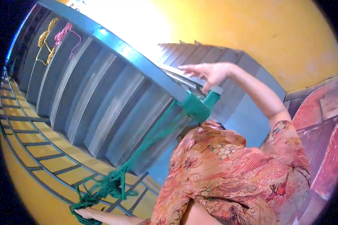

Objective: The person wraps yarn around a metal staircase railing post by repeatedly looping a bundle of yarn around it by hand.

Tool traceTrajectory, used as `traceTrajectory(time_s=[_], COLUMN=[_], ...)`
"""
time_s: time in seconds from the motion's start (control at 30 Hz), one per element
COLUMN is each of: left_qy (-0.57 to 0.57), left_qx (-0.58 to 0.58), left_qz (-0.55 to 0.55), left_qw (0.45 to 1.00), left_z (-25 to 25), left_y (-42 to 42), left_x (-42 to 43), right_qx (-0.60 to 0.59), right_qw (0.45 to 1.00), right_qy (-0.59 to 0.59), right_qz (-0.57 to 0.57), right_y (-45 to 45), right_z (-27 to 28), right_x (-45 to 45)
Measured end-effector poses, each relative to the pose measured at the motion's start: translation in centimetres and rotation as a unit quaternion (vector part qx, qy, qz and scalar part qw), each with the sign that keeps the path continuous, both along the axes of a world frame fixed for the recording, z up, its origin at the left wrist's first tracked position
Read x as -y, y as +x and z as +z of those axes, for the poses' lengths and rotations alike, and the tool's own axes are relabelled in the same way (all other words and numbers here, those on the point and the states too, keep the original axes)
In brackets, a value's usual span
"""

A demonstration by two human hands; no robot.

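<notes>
My left hand [85,213], at the lower left, has its fingers closed in a tangled bundle of green yarn [116,183]. From this bundle many green strands stretch up to a thick green winding [197,107] around the end of the blue-grey rail. Just above that winding is my right hand [210,73], its fingers apart and slightly curved, with nothing visible in them. A short green-wrapped piece [212,98] sticks up beside the winding, below my right thumb.
Grey stairs [101,82] lie on the left beyond the blue-grey rail [120,47]. Yellow yarn [45,41] and pink yarn [64,35] lie on the steps at the upper left. A dark metal railing [60,153] runs along the lower left, and a yellow wall [281,41] stands at the upper right.
</notes>
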State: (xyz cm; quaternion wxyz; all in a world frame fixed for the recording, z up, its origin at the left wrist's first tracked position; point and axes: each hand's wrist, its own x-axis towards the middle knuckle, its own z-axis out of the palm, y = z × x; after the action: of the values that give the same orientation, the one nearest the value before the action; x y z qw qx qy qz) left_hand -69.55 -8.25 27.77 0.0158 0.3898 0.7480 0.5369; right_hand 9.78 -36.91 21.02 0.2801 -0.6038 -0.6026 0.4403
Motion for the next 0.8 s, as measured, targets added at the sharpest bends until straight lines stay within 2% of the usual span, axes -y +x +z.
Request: traceTrajectory(time_s=[0.03,0.1,0.13,0.17,0.2,0.23,0.3,0.33,0.37,0.4,0.47,0.5,0.53,0.57,0.63,0.67,0.7,0.73,0.77,0.8], left_qy=[0.005,-0.008,-0.01,-0.011,-0.035,-0.058,-0.104,-0.118,-0.132,-0.126,-0.11,-0.1,-0.076,-0.051,-0.004,-0.006,0.003,0.011,0.073,0.071], left_qx=[0.111,0.212,0.239,0.267,0.287,0.307,0.396,0.4,0.402,0.416,0.426,0.422,0.374,0.324,0.374,0.372,0.412,0.438,0.399,0.398], left_qz=[0.034,0.08,0.018,-0.043,-0.074,-0.106,-0.147,-0.174,-0.202,-0.255,-0.381,-0.453,-0.511,-0.566,-0.615,-0.619,-0.734,-0.82,-0.831,-0.833], left_qw=[0.993,0.974,0.971,0.963,0.954,0.944,0.901,0.892,0.883,0.864,0.813,0.779,0.77,0.756,0.694,0.691,0.539,0.367,0.38,0.378], left_z=[-0.5,-3.5,-3.0,-2.2,-5.0,-7.5,-7.8,-8.3,-8.6,-9.0,-9.4,-9.3,-7.5,-4.9,-2.9,-3.2,-3.9,-4.2,-2.7,-3.0], left_y=[-3.8,-8.5,-2.8,4.5,3.4,2.4,8.3,10.6,12.7,14.5,18.0,20.3,24.6,29.3,35.4,36.8,37.8,38.9,41.7,41.6], left_x=[-0.1,-0.2,2.5,5.1,3.7,2.6,4.4,4.6,4.8,5.0,5.4,5.9,7.3,8.9,10.1,9.4,8.6,7.7,9.9,9.5], right_qx=[-0.051,-0.166,-0.17,-0.261,-0.347,-0.346,-0.058,-0.089,-0.056,-0.046,0.033,0.022,0.078,0.018,-0.04,-0.093,-0.052,-0.055,-0.04,-0.057], right_qw=[0.997,0.984,0.983,0.963,0.935,0.935,0.996,0.987,0.987,0.991,0.988,0.97,0.951,0.941,0.927,0.843,0.83,0.858,0.846,0.855], right_qy=[-0.042,-0.06,-0.064,-0.067,-0.07,-0.075,-0.062,-0.077,-0.124,-0.101,0.031,0.059,0.159,0.24,0.356,0.526,0.555,0.508,0.514,0.486], right_qz=[-0.025,-0.036,-0.03,-0.025,-0.021,-0.015,-0.032,-0.106,-0.086,-0.075,-0.149,-0.234,-0.254,-0.237,-0.11,-0.061,-0.022,0.062,0.135,0.172], right_y=[-1.0,-2.8,-3.0,-3.1,-3.3,-3.2,-2.4,-3.0,-2.2,-1.0,-0.2,0.2,-1.6,-3.3,-8.0,-10.9,-14.4,-17.0,-19.1,-20.2], right_z=[-1.4,-3.7,-4.6,-5.4,-6.0,-6.0,-4.7,-2.7,-0.8,0.4,4.4,5.5,9.3,12.3,16.7,16.8,17.9,18.9,18.6,18.1], right_x=[0.7,1.4,1.8,1.9,1.9,2.3,3.4,3.3,2.9,2.4,0.9,0.1,-1.3,-2.8,-5.9,-9.9,-10.5,-10.4,-11.6,-11.7])
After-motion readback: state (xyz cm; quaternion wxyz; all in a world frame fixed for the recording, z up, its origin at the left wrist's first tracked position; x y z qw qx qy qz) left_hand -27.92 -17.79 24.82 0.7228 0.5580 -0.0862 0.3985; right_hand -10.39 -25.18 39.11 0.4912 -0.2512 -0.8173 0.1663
